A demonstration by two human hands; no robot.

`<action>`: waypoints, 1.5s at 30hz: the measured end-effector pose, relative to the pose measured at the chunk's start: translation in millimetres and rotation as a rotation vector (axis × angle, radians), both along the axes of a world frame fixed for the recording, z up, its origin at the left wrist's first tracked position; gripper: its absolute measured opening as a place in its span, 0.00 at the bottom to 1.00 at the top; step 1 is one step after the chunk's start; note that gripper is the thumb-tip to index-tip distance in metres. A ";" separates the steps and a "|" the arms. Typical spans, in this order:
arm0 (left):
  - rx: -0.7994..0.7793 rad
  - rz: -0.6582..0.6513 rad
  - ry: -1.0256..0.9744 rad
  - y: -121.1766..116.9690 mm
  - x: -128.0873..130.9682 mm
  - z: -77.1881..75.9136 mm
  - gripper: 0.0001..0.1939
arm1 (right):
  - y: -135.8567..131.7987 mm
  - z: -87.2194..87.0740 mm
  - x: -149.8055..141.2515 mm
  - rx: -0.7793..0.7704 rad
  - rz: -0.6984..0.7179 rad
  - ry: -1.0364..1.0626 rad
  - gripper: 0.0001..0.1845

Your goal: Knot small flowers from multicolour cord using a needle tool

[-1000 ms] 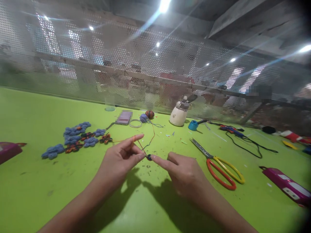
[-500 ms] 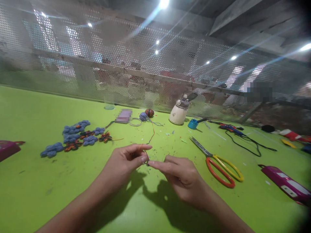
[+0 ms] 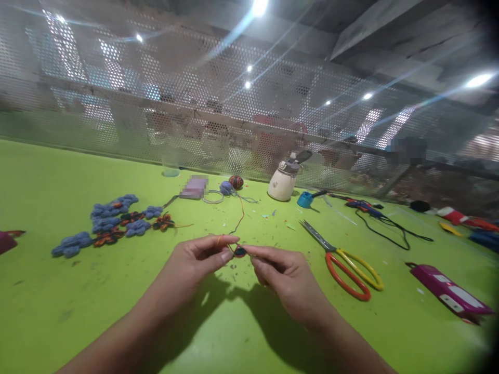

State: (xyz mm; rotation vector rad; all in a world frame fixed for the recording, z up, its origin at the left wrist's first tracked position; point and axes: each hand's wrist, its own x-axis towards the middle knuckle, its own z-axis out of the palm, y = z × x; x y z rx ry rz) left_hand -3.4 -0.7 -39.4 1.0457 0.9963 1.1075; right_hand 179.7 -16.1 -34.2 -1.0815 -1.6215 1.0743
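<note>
Between my two hands is a small dark piece of yarn work, too small to make out in detail. My left hand pinches its near edge between thumb and fingers, with an orange strand of yarn looped over the index finger. My right hand is closed, its index fingertip touching the piece from the right; whatever its fingers grip is hidden. A thin yarn runs from the hands back toward a dark red-orange yarn ball, beside a blue-violet yarn ball.
Blue and orange-black knitted flowers lie left. Scissors with orange and yellow handles rest right, near a magenta power strip. Behind stand a white bottle, a blue pot, a clear cup and a glue gun.
The right hand has turned and its thumb now shows near the index finger. More of the dark piece is visible between the hands. The view has shifted slightly.
</note>
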 end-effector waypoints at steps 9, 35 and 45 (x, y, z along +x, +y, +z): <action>-0.017 0.102 0.023 -2.1 4.5 6.9 0.14 | -3.8 -1.8 -4.5 0.098 -0.009 -0.107 0.16; 0.086 -0.046 0.108 8.3 5.9 -1.7 0.35 | 2.5 -14.9 -7.8 -0.036 0.000 -0.001 0.12; 0.095 -0.073 0.135 5.3 8.4 0.2 0.33 | -1.0 -13.6 -6.1 0.060 -0.032 -0.060 0.12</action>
